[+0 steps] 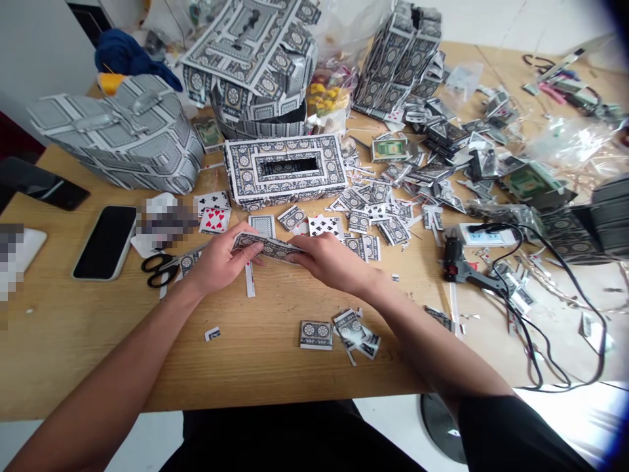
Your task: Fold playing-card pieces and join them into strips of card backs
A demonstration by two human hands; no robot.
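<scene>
Card strip (275, 248) held over the table (196, 380), spanning the gap between the hands, nearer the viewer than the slotted box (287, 186). The left hand (226, 259), thumb on the near face, pinches its left end; the right hand (330, 259), fingers curled closed, grips its right end.

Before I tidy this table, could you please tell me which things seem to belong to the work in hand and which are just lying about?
Seemingly part of the work:
patterned card strip, held by left hand and right hand
loose cards
slotted box
scissors
glue gun

Probably just lying about:
white-edged phone
blue bundle
</scene>
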